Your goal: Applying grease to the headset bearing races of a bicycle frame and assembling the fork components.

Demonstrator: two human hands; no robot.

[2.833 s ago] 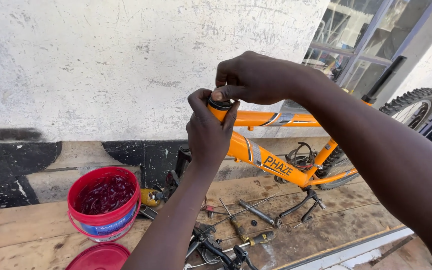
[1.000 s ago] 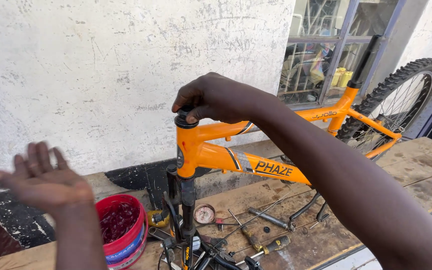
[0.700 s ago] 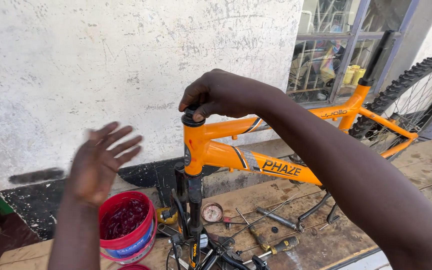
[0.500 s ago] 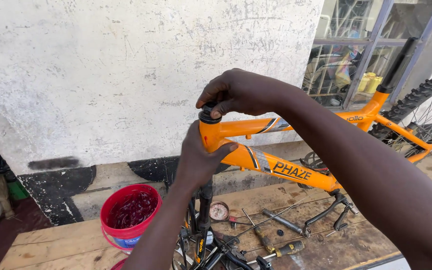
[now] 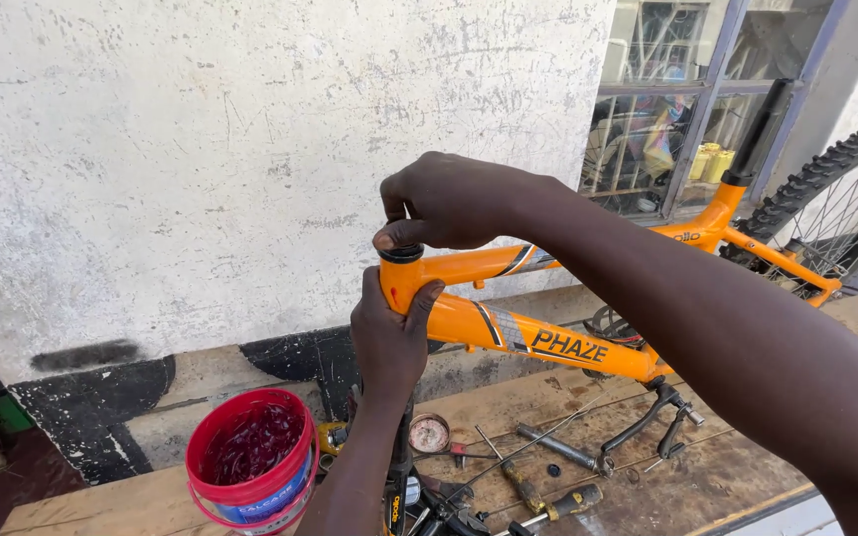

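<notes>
An orange bicycle frame (image 5: 538, 337) stands upright on a wooden workbench (image 5: 667, 476). My left hand (image 5: 389, 333) wraps around its head tube from below. My right hand (image 5: 449, 203) sits on top of the head tube, fingers pinched on the black headset ring (image 5: 401, 254) at the tube's upper end. The fork and front parts below my left forearm are mostly hidden.
A red tub of dark red grease (image 5: 250, 462) stands at the left on the bench. Screwdrivers and small tools (image 5: 548, 476) lie scattered under the frame, beside a small round tin (image 5: 429, 433). The rear tyre (image 5: 826, 199) is at the right, a white wall and a barred window (image 5: 677, 109) behind.
My left hand, raised open and empty to the left a second ago, has come back and gripped the head tube. My right hand stayed on the headset. The view has shifted left.
</notes>
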